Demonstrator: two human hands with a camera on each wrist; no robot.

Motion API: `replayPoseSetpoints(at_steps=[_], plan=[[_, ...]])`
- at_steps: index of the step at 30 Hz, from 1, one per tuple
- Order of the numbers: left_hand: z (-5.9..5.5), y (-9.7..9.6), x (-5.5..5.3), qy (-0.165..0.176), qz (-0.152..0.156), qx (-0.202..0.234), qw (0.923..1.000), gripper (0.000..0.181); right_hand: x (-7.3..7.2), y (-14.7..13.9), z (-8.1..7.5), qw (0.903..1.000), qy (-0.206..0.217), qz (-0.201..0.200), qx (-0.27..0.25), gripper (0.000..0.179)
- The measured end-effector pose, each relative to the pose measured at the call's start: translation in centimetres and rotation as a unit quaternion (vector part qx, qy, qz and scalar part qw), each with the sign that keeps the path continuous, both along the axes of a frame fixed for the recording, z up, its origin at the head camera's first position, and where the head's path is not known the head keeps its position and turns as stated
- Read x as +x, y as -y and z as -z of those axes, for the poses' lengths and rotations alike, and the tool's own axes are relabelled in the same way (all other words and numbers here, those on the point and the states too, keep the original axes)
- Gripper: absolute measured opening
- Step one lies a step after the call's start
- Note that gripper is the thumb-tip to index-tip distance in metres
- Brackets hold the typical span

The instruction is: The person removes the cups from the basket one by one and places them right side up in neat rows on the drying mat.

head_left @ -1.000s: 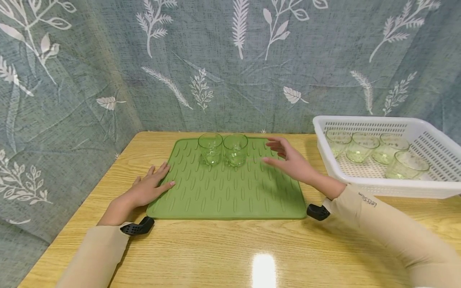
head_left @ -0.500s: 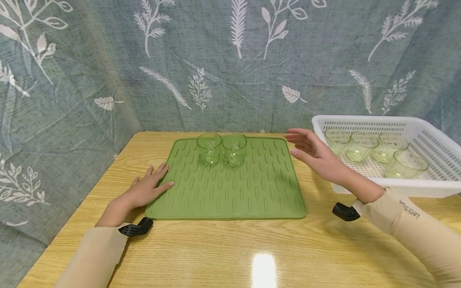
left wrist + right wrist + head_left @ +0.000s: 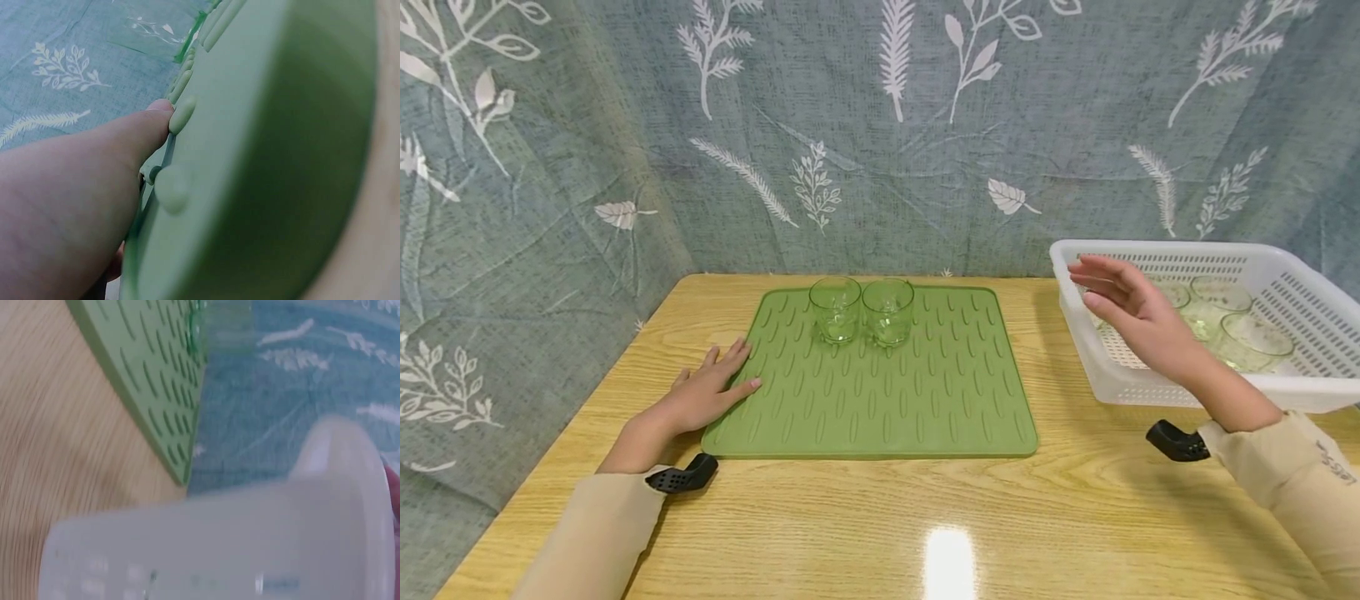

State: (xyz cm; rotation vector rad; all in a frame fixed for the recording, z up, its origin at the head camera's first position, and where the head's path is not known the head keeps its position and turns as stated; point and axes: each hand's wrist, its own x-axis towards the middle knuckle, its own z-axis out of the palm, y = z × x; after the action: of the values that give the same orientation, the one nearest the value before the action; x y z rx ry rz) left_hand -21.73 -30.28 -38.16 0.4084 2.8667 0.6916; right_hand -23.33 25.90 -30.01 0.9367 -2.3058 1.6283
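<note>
Two green-tinted drinking glasses point(image 3: 887, 315) stand side by side at the back of a green ridged mat point(image 3: 880, 408). My left hand point(image 3: 703, 398) rests with spread fingers on the mat's left edge; in the left wrist view its thumb point(image 3: 147, 128) lies against the mat's raised ridges. Over the left side of a white plastic basket point(image 3: 1082, 350), my right hand point(image 3: 1150, 325) hovers with relaxed fingers and nothing in them. Several more glasses point(image 3: 1255, 343) sit inside the basket, some partly hidden behind that hand. The right wrist view shows the basket's wall point(image 3: 206, 537) up close.
A wooden table point(image 3: 820, 517) carries the mat and the basket. Behind and to the left hangs a blue-green curtain point(image 3: 850, 167) with white leaf prints. A strip of table separates the mat from the basket.
My right hand has moved right, from above the mat's right side to over the basket's left side. The left hand and the glasses have stayed in place.
</note>
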Motion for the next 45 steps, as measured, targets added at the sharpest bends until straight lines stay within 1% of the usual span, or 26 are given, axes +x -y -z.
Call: replayPoseSetpoints(at_steps=[4, 7, 12, 16, 19, 25, 28, 31, 34, 36, 38, 40, 42, 45], plan=[[0.1, 0.0, 0.1, -0.001, 0.000, 0.003, 1.0000, 0.083, 0.1, -1.8, -0.3, 0.9987, -0.019, 0.029, 0.038, 0.048], [0.1, -0.1, 0.1, -0.001, -0.001, 0.007, 1.0000, 0.083, 0.1, -3.2, -0.4, 0.9955, -0.036, 0.051, 0.071, 0.052], [0.0, -0.1, 0.1, 0.001, -0.003, 0.010, 0.9999, 0.083, -0.1, -5.4, -0.3, 0.9889, -0.060, 0.081, 0.108, 0.055], [0.0, 0.0, 0.0, 0.003, -0.003, 0.012, 0.9999, 0.083, -0.1, -6.9, 0.0, 0.9836, -0.082, 0.105, 0.121, 0.054], [0.0, -0.1, 0.0, 0.002, -0.002, 0.013, 0.9999, 0.083, -0.1, -7.8, 0.1, 0.9806, -0.081, 0.127, 0.125, 0.054], [0.2, -0.1, 0.1, 0.002, -0.002, 0.016, 0.9999, 0.083, 0.2, -9.9, 0.3, 0.9702, -0.077, 0.179, 0.143, 0.053], [0.4, -0.1, 0.1, 0.002, -0.004, 0.017, 0.9998, 0.083, 0.3, -11.1, 0.3, 0.9651, -0.069, 0.202, 0.152, 0.054], [0.5, -0.1, 0.1, 0.003, -0.005, 0.017, 0.9998, 0.083, 0.3, -12.2, 0.3, 0.9564, -0.053, 0.227, 0.176, 0.055], [0.6, 0.1, 0.2, 0.004, -0.006, 0.016, 0.9998, 0.083, 0.1, -13.1, 0.2, 0.9450, -0.021, 0.247, 0.213, 0.060], [0.7, 0.2, 0.2, 0.004, -0.007, 0.016, 0.9998, 0.083, 0.0, -13.7, 0.2, 0.9378, 0.010, 0.254, 0.236, 0.065], [0.8, 0.2, 0.3, 0.006, -0.008, 0.018, 0.9998, 0.083, -0.2, -14.2, 0.2, 0.9328, 0.035, 0.258, 0.250, 0.071], [0.8, 0.3, 0.3, 0.007, -0.008, 0.019, 0.9998, 0.083, -0.4, -14.6, 0.3, 0.9294, 0.051, 0.260, 0.257, 0.075], [0.8, 0.3, 0.3, 0.008, -0.007, 0.020, 0.9997, 0.083, -0.5, -15.1, 0.4, 0.9216, 0.060, 0.269, 0.273, 0.079], [0.7, 0.2, 0.4, 0.008, -0.007, 0.020, 0.9997, 0.083, -0.8, -15.9, 0.7, 0.9047, 0.074, 0.287, 0.306, 0.086]])
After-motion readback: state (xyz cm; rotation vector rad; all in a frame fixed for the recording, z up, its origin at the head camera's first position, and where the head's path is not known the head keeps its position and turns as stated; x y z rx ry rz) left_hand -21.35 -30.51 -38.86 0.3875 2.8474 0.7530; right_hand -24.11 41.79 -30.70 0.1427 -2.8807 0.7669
